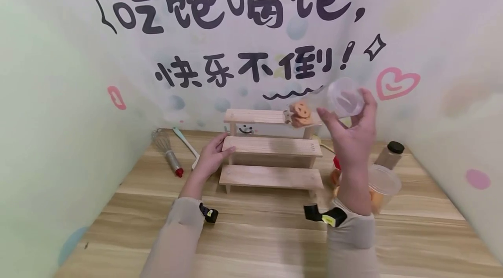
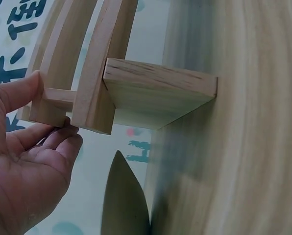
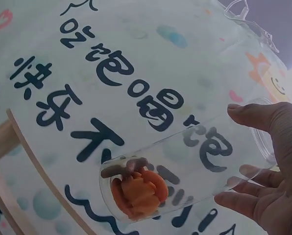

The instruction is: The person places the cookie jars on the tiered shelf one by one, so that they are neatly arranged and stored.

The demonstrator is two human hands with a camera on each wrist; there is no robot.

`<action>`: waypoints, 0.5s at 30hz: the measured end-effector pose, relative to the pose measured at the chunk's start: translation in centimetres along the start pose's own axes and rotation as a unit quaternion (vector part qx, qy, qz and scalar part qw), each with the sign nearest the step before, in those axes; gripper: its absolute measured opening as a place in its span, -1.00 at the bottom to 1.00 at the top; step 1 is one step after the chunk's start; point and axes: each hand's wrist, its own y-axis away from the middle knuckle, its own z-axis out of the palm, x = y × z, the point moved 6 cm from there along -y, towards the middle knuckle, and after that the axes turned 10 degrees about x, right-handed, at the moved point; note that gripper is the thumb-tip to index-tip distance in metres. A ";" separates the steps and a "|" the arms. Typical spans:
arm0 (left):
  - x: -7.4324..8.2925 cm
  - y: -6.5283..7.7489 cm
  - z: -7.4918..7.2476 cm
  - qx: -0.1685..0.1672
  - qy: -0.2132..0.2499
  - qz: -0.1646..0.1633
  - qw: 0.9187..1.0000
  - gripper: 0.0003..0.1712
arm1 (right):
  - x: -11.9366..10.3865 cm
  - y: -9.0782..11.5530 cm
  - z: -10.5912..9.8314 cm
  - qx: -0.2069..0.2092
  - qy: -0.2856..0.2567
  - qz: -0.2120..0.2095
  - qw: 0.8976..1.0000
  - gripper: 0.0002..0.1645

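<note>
A three-tier wooden stand [image 1: 271,176] stands on the table against the back wall. My left hand [image 1: 212,156] grips the left end of its middle step, and in the left wrist view the thumb lies on one face of that board [image 2: 53,107] with fingertips on the other. Raised above the stand's right side, my right hand [image 1: 353,132] holds a clear plastic jar [image 3: 200,152] around its lidded end. The jar is tilted, its bottom towards the top step; whether it touches that step cannot be told. Orange smiley-face biscuits [image 1: 301,114] and something brownish gather at its bottom.
Left of the stand lie a whisk [image 1: 169,153] and a spatula-like tool [image 1: 184,142] with a pale blue end. On the right are a black-lidded jar [image 1: 391,156] and a clear tub [image 1: 387,182] with orange contents, partly behind my right forearm. Walls enclose the table [image 1: 251,234].
</note>
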 end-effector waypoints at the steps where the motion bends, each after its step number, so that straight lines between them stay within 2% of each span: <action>1: -0.1 0.0 0.0 0.003 0.005 -0.004 1.000 -0.17 | 0.2 0.3 0.9 -0.005 -0.013 0.003 1.000 -0.06; 3: -0.4 -0.1 -0.1 0.004 0.020 -0.011 1.000 -0.15 | 0.5 0.9 2.7 -0.013 -0.039 0.002 0.999 -0.05; 8: -1.2 -0.1 0.1 -0.001 0.055 -0.032 0.998 -0.13 | 1.2 2.6 6.7 -0.033 -0.059 0.000 0.998 -0.03; 15: -2.0 -0.5 -0.4 0.000 0.082 -0.038 0.996 -0.10 | 1.8 4.8 11.4 -0.080 -0.027 -0.036 0.996 0.04</action>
